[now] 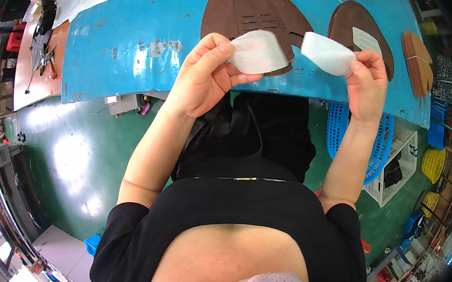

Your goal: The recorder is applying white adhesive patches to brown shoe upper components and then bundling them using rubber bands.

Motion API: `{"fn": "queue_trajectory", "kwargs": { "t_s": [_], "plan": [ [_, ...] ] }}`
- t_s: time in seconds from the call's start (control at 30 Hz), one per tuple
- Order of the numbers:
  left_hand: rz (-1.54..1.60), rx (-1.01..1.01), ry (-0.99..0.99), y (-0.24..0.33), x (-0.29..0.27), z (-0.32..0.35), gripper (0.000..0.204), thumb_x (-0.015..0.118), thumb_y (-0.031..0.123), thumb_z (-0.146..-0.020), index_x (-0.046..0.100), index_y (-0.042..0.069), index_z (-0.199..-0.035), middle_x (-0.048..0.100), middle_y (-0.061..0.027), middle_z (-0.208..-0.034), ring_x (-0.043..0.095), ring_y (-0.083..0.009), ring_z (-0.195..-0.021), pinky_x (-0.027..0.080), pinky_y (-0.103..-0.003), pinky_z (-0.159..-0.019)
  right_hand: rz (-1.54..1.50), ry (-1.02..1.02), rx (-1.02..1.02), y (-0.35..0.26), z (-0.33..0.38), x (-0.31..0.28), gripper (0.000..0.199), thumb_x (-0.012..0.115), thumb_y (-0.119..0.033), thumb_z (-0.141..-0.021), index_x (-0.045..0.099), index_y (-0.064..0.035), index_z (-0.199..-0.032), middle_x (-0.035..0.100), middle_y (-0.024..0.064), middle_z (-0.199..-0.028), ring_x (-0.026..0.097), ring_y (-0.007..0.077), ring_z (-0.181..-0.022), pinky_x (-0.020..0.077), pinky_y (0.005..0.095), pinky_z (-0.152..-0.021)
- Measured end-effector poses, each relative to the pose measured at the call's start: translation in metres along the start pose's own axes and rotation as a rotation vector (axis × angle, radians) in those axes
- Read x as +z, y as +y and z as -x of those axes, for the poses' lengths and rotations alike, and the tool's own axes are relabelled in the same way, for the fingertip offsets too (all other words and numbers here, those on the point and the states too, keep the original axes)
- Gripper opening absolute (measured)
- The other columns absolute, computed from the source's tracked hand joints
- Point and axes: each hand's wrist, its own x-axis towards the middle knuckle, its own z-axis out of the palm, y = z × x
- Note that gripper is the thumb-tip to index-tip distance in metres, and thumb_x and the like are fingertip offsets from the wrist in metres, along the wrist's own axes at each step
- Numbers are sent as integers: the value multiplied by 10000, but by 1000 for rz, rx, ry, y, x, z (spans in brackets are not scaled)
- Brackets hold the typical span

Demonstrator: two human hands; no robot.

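The left hand [203, 74] pinches a white, translucent curved pad [257, 51]; the right hand [367, 82] pinches a second white pad [326, 53], both above the blue tabletop's [132, 35] near edge.

Two white pads [258, 51] look soft, fibrous, matt; brown cut pieces [252, 7] suede-like; blue desk [137, 36] painted, chipped; green floor [69, 151] glossy.

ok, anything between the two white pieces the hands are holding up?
Nothing held between them. In the head view, the left white piece and the right white piece are apart; the gap shows only the blue table and the large brown cutout behind.
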Motion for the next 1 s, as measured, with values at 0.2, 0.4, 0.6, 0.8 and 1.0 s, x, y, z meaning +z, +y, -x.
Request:
{"fn": "queue_trajectory", "kwargs": {
  "t_s": [0.2, 0.4, 0.6, 0.8, 1.0],
  "plan": [
    [63, -24, 9, 10, 18, -8, 146, 439, 206, -962, 486, 69, -963, 554, -163, -1171, 571, -347, -1069, 484, -477, -891, 234, -23, -138, -8, -9, 3, 206, 466, 79, -731, 601, -23, -849, 586, 15, -834, 543, 95, -753, 459, 246, -720],
    [54, -24, 106, 3, 30, -16, 205, 428, 227, -960, 493, 63, -1064, 527, -162, -1239, 532, -362, -1131, 458, -456, -928, 298, -238, -170, 26, 2, 50, 411, 455, 65, -758, 568, -40, -1139, 602, 25, -998, 560, 74, -778, 465, 224, -728],
    [-5, -70, 12, -1, 45, -30, 166, 427, 215, -963, 486, 61, -983, 539, -182, -1223, 543, -354, -1126, 475, -412, -942, 575, -165, -299, 18, 11, 72, 448, 685, -42, -743, 556, -65, -1172, 638, 37, -889, 534, 72, -608, 440, 211, -548],
    [100, -75, -9, -16, 12, -54, 197, 482, 220, -940, 555, 75, -1052, 529, -126, -1254, 480, -307, -1189, 361, -479, -1026, 719, 49, -340, 52, -7, 64, 286, 645, 17, -770, 597, -35, -1047, 638, 67, -855, 625, 131, -715, 495, 256, -606],
    [147, -17, -6, -9, 1, -48, 239, 476, 232, -942, 542, 77, -1111, 514, -129, -1277, 467, -316, -1204, 338, -502, -1037, 702, 144, -427, 62, -14, 56, 224, 633, 9, -782, 594, -34, -999, 626, 104, -847, 614, 186, -651, 491, 277, -568]
  ]
}}
